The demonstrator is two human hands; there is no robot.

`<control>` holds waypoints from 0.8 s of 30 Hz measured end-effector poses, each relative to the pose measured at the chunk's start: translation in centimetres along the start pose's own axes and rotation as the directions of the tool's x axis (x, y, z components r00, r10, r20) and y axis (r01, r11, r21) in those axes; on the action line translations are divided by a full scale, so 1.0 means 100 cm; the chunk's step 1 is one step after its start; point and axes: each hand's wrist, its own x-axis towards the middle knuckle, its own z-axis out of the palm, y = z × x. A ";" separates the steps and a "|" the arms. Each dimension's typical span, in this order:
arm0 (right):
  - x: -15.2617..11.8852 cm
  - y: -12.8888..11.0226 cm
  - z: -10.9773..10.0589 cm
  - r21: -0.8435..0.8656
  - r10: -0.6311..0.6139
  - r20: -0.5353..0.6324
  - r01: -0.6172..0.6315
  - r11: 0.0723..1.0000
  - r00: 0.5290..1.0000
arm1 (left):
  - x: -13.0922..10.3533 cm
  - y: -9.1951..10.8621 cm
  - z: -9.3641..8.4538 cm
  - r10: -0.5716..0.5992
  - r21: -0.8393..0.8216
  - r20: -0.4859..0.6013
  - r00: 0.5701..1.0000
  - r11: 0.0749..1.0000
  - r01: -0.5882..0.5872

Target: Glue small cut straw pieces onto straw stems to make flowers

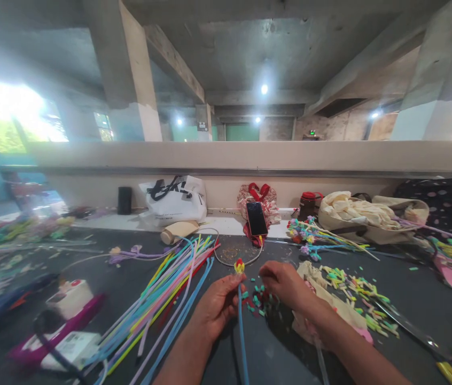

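My left hand (220,303) pinches a blue stem (241,337) just below a small yellow and red flower head (239,266). The stem hangs down toward the front edge of the view. To the right of the flower, my right hand (284,283) is held over small teal and red pieces (257,300), with its fingers curled together; whatever they hold, if anything, is hidden. Long coloured stems (162,305) lie in a bundle left of my left hand. Under my right forearm is a beige cloth (318,291), with short yellow and green pieces (370,299) beside it.
A phone (256,219) leans on a patterned bag (274,206) at the back, with a cable on the table. Finished flower stems (310,232) lie back right. Scissors (410,326) are at right, a white bag (178,200) back left, and white boxes (71,347) front left.
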 end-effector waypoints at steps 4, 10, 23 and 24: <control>0.000 0.002 -0.001 -0.087 -0.005 0.035 0.008 0.996 0.999 | -0.001 0.000 0.000 0.003 0.008 -0.018 1.000 1.000 -0.003; -0.001 0.007 0.002 -0.197 0.060 0.056 -0.048 0.979 0.997 | -0.009 -0.002 0.006 0.006 0.033 -0.050 0.999 0.999 -0.004; 0.002 -0.003 -0.025 -0.115 0.063 -0.075 -0.071 0.991 0.995 | -0.014 -0.001 0.072 -0.024 -0.011 0.022 0.999 1.000 0.025; 0.002 0.000 -0.030 -0.110 0.079 -0.087 -0.088 0.990 0.993 | -0.013 -0.002 0.081 -0.023 -0.028 0.040 0.999 0.999 0.024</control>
